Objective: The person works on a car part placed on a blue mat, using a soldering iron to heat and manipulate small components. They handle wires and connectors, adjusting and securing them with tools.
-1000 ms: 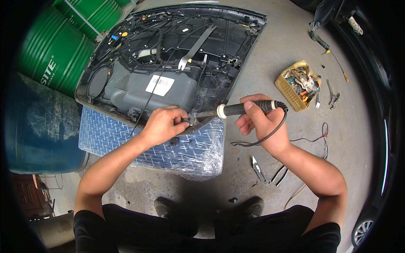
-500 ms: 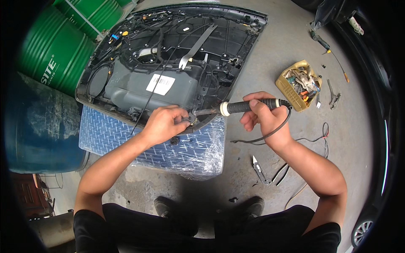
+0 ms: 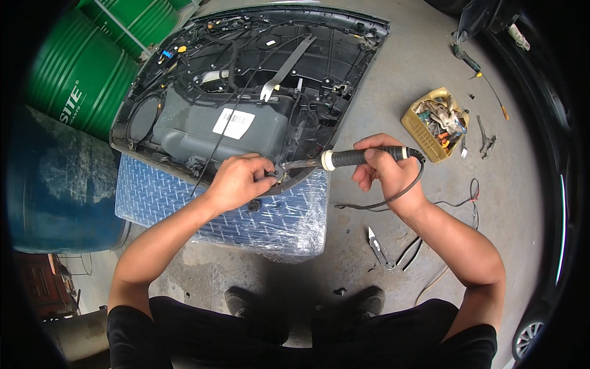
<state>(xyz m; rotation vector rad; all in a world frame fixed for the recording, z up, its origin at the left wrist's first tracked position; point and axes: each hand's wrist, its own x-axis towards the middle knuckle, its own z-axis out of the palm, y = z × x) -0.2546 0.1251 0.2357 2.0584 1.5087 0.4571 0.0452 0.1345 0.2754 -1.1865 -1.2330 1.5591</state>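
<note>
A black car door panel (image 3: 209, 138), its inner side up, lies on a plastic-wrapped blue box (image 3: 276, 224). In my right hand (image 3: 391, 169) is a soldering iron (image 3: 356, 158) with a black grip and pale collars; its metal tip points left and meets the panel's near right corner. There my left hand (image 3: 241, 180) pinches a small dark piece at the panel's edge; my fingers hide most of it. A flat metal pry bar (image 3: 287, 66) rests across the panel. The iron's cord (image 3: 399, 195) loops past my right wrist.
Right of the panel, a cut-open yellow jug (image 3: 424, 129) holds gloves and tools. On the floor lie a utility knife (image 3: 380, 249), pliers (image 3: 409, 253) and a screwdriver-like tool (image 3: 467, 59). Green drums (image 3: 80, 67) and a blue barrel (image 3: 61, 184) stand left; a black car (image 3: 553, 184) is at right.
Almost nothing differs. The soldering iron and my right hand have shifted very slightly; its tip stays at the same corner, and my left hand keeps its place.
</note>
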